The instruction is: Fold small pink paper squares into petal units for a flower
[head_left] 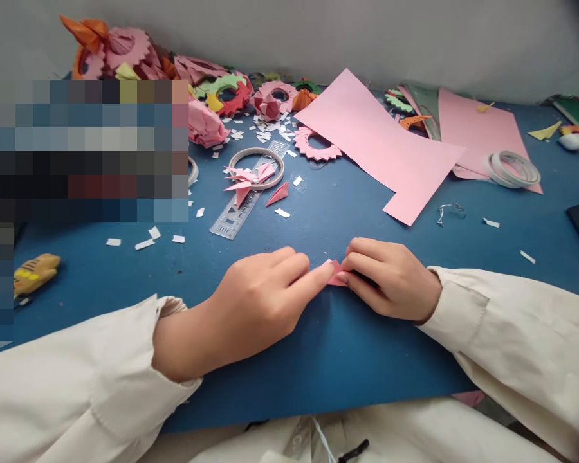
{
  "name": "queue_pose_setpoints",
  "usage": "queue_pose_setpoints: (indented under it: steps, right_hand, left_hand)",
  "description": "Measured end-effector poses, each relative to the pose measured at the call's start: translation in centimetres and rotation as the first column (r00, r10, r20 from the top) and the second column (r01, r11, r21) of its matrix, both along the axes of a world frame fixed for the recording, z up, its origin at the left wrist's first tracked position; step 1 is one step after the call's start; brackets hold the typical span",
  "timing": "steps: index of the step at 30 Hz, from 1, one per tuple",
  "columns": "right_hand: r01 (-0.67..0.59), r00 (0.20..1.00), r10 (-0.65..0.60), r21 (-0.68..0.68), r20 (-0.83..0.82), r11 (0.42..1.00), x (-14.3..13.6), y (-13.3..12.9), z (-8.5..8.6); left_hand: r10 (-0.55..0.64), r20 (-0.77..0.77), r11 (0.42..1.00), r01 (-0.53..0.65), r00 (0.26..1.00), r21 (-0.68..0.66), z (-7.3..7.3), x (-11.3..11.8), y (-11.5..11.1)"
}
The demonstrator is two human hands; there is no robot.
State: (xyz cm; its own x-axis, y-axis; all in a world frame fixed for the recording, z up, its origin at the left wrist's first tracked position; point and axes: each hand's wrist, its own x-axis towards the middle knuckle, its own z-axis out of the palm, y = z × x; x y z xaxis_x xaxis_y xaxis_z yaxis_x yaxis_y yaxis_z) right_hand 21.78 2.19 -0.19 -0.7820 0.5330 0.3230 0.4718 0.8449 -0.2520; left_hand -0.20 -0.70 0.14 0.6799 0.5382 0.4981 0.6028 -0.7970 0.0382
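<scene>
Head view, and we're right over the blue desk [289, 379], where a small pink piece of paper [336, 279] sits between two hands near the front edge. On its right end, the right hand [343, 270] has its fingers pinched tight, grasping the paper. From the other side, the left hand [330, 270] lays one outstretched finger on the paper's left part; whether its thumb grips from below, I can't tell. Looks like a folding or creasing step to me, and the next move calls for keeping the edges lined up while a fingertip presses the crease flat. Just beyond, a loose folded pink piece [278, 194] lies beside the clear ruler [226, 224], which carries a roll of tape [282, 168], and farther right spreads a big pink sheet [376, 148], one corner notched.
</scene>
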Motion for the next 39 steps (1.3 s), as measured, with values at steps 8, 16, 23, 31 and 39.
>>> queue_pose_setpoints:
  steps: [8,16,23,31,39]
  right_hand:
    - [-0.079,0.997,0.081,0.215,0.0,0.973,0.2,-0.1,0.0]
    - [-0.164,0.986,0.152,0.374,0.061,0.913,0.3,-0.2,0.1]
    - [-0.161,0.987,0.142,0.403,0.077,0.901,0.4,-0.3,-0.1]
    - [-0.183,0.983,0.161,0.4,0.088,0.898,0.5,-0.3,-0.2]
    - [-0.204,0.979,0.183,0.389,0.091,0.898,0.5,-0.3,-0.1]
  left_hand:
    - [-0.069,-0.07,0.997,0.07,0.995,0.011,0.0,-0.1,-0.8]
    - [-0.063,-0.16,0.994,0.077,0.985,0.083,0.1,0.1,-1.5]
    - [-0.019,-0.208,0.994,0.04,0.978,0.098,-0.1,0.3,-2.6]
    - [-0.005,-0.194,0.996,0.022,0.981,0.084,-0.1,0.3,-2.7]
    - [0.077,-0.22,0.989,-0.046,0.973,0.144,0.1,-0.1,-3.2]
